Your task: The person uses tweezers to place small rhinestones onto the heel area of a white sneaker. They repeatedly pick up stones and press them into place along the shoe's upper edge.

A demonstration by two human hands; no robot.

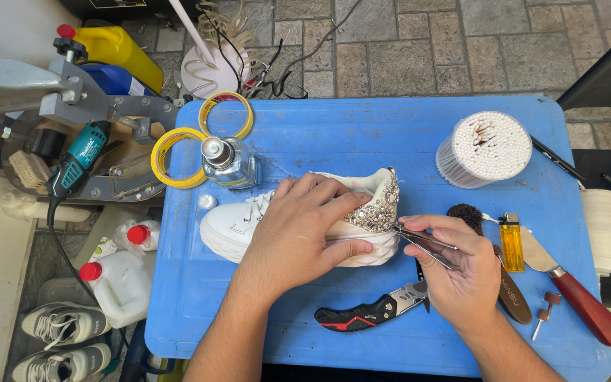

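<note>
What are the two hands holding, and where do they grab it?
The left hand grips the white sneaker over its middle. The right hand pinches metal tweezers near their rear end, tips at the sparkly heel.

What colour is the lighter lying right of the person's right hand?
The small plastic lighter is translucent yellow-orange with a metal top; head view.

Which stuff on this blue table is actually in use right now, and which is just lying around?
In use: white sneaker, held by left hand; tweezers in right hand.

Lying about: folding knife, yellow lighter, cotton swabs, tape rolls, glass bottle.
</note>
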